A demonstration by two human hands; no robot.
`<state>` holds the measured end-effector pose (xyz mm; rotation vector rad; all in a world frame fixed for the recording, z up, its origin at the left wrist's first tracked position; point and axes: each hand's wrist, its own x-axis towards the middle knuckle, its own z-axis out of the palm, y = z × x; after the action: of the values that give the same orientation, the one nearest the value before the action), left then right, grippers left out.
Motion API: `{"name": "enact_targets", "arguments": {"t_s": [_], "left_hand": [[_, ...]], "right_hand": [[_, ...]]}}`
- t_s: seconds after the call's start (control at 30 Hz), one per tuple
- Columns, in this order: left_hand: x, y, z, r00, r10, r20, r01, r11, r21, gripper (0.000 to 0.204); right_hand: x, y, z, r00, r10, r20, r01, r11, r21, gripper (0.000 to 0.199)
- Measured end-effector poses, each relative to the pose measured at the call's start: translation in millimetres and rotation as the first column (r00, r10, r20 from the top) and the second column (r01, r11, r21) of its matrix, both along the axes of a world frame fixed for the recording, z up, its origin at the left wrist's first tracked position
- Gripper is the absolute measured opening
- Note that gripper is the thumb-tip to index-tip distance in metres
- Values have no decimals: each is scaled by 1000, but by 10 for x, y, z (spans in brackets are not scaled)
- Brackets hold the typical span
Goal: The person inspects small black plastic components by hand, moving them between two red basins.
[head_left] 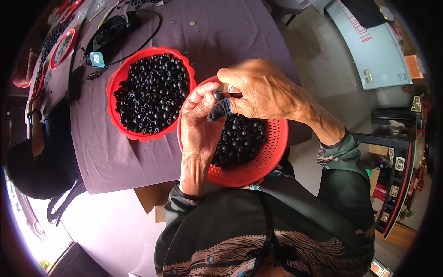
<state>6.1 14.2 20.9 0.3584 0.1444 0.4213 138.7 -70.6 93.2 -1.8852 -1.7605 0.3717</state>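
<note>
Item: small black part [218, 95], pinched between my left hand [199, 121] and right hand [258, 92], above the near red basket [272, 147] of like parts. Step, as I judged: fitting. Next needed: steady fingertip pressure. Far red basket [121, 76] full.

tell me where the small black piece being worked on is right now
In the head view it sits just left of centre, pinched between the left hand and right hand, above the nearer red basket.

We see a small black cap [218, 95] pinched above the near red basket [272, 152], which holds many identical black caps [240, 141].
</note>
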Motion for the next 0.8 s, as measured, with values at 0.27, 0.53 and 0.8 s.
{"name": "enact_targets", "arguments": {"t_s": [0.27, 0.53, 0.8], "left_hand": [[-10, -4, -29, 1000, 8, -9, -8, 1000, 9, 24], [-5, -3, -36, 998, 46, -33, -46, 999, 0, 24], [-14, -8, -26, 999, 47, -23, -47, 999, 22, 23]], "right_hand": [[-15, -6, 14, 1000, -18, 25, 20, 998, -61, 22], [-32, -12, -38, 998, -17, 64, 19, 999, -32, 22], [-29, 15, 30, 999, -16, 34, 18, 999, -47, 24]]}}
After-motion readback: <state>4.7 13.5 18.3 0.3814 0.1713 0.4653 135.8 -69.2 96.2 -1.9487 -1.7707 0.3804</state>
